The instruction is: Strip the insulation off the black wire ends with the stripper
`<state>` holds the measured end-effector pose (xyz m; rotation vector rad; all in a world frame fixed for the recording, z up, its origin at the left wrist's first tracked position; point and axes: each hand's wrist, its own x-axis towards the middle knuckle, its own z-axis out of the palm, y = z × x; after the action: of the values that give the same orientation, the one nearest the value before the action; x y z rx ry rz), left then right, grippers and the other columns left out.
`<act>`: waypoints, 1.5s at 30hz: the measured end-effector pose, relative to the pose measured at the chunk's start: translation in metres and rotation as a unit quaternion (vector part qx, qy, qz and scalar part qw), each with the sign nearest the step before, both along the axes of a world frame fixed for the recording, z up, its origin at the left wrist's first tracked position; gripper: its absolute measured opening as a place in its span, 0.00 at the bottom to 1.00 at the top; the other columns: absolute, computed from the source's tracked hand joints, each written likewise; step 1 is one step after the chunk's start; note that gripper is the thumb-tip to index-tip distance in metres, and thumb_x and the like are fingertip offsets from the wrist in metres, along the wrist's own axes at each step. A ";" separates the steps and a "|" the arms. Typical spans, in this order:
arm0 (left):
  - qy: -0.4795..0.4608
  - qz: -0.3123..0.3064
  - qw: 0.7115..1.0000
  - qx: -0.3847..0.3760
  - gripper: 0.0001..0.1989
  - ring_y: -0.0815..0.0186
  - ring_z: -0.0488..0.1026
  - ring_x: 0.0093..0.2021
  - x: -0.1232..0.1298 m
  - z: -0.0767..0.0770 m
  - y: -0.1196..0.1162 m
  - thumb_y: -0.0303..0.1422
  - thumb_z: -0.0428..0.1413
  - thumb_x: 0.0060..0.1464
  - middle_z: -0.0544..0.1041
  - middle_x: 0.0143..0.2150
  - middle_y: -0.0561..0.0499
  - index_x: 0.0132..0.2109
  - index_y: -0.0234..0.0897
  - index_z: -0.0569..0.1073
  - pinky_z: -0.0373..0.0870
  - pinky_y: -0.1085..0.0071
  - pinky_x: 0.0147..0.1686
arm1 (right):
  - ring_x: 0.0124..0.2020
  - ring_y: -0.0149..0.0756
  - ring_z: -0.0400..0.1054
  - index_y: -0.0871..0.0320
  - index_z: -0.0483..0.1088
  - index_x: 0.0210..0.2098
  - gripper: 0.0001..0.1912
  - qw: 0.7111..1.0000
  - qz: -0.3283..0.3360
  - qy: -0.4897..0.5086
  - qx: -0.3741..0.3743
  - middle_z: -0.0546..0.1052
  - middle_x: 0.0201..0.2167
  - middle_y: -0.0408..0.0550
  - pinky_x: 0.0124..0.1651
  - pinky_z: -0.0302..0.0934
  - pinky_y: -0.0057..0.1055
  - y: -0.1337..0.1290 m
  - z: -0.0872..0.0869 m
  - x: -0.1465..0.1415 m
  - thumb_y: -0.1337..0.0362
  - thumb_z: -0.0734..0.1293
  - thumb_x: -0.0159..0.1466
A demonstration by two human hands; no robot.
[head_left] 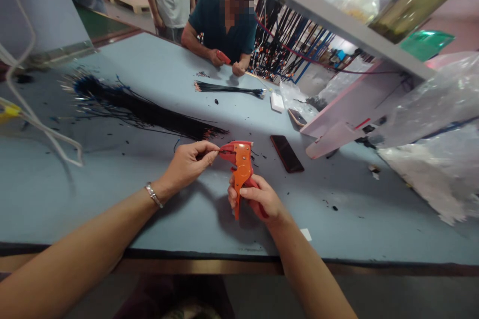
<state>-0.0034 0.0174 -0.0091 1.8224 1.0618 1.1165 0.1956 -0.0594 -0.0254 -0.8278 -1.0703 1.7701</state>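
My right hand (258,197) is wrapped round the handles of an orange and red wire stripper (243,162), held upright above the table with its jaws pointing left. Between thumb and forefinger, my left hand (190,162) pinches a thin dark wire (220,150). The wire's end is at the stripper's jaws; how far it goes in is too small to tell. Just beyond my left hand lies a large bundle of black wires (149,112), blue and silvery at its left end, with orange-brown tips at its right end.
A dark phone (287,153) lies right of the stripper. Further back are a smaller wire bundle (230,88), a white box (277,102) and another phone (297,117). Across the table a person (228,30) holds a red tool. A white cable (41,124) hangs at left; a shelf (337,20) slants overhead.
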 end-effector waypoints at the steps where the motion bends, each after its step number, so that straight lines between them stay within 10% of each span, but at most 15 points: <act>1: -0.001 0.001 1.000 0.001 0.11 0.70 0.66 0.25 0.000 0.000 0.000 0.38 0.54 0.54 0.72 0.23 0.54 0.34 0.34 0.77 0.64 0.76 0.26 | 0.27 0.35 0.69 0.62 0.70 0.41 0.16 1.000 0.001 0.000 -0.002 0.73 0.29 0.46 0.26 0.67 0.30 0.000 0.000 0.000 0.61 0.73 0.55; 45: 0.033 0.014 0.999 0.017 0.11 0.72 0.59 0.22 0.001 0.002 -0.001 0.37 0.51 0.53 0.68 0.23 0.56 0.31 0.34 0.72 0.58 0.77 0.23 | 0.23 0.32 0.68 0.62 0.69 0.37 0.14 1.000 -0.026 0.009 0.012 0.72 0.26 0.44 0.21 0.64 0.26 -0.001 -0.009 -0.012 0.62 0.73 0.56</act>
<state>-0.0019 0.0161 -0.0076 1.8878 1.1154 1.1022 0.1836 -0.0608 -0.0345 -0.8151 -1.0474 1.7151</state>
